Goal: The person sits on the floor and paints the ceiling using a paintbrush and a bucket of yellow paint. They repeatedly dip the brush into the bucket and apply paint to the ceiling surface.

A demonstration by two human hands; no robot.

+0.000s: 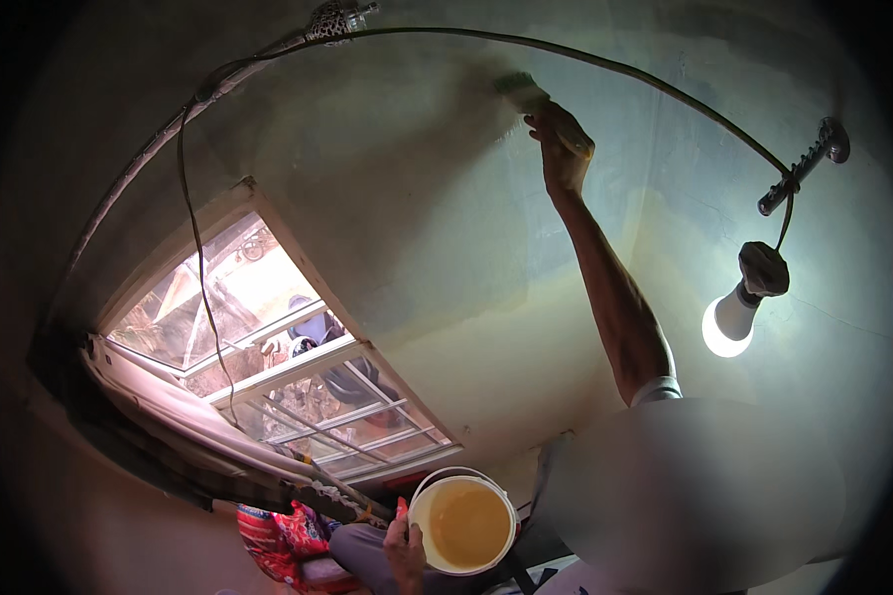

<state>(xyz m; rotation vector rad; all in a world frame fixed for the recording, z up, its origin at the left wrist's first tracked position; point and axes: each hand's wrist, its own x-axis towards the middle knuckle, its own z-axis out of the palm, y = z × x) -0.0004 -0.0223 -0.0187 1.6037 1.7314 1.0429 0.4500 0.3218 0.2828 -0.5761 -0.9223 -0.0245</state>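
My right arm stretches up to the wall (427,258), and my right hand (564,144) is closed round the handle of a wide flat paintbrush (522,91). The bristles point up and left and appear to touch the wall. Low in the view, my left hand (404,550) grips the left side of a round white bucket (424,511), thumb at its rim. Inside the bucket is a tan-yellow liquid (469,526). The upper wall looks darker and grey-green, while a paler band runs below it.
A lit bulb (732,322) hangs on the right from a dark cable (605,64) looped over a metal rod (809,164). Left of my arm is a barred window (298,367) with a pale curtain (159,397). Red patterned cloth (278,540) lies below. The lower right is blurred.
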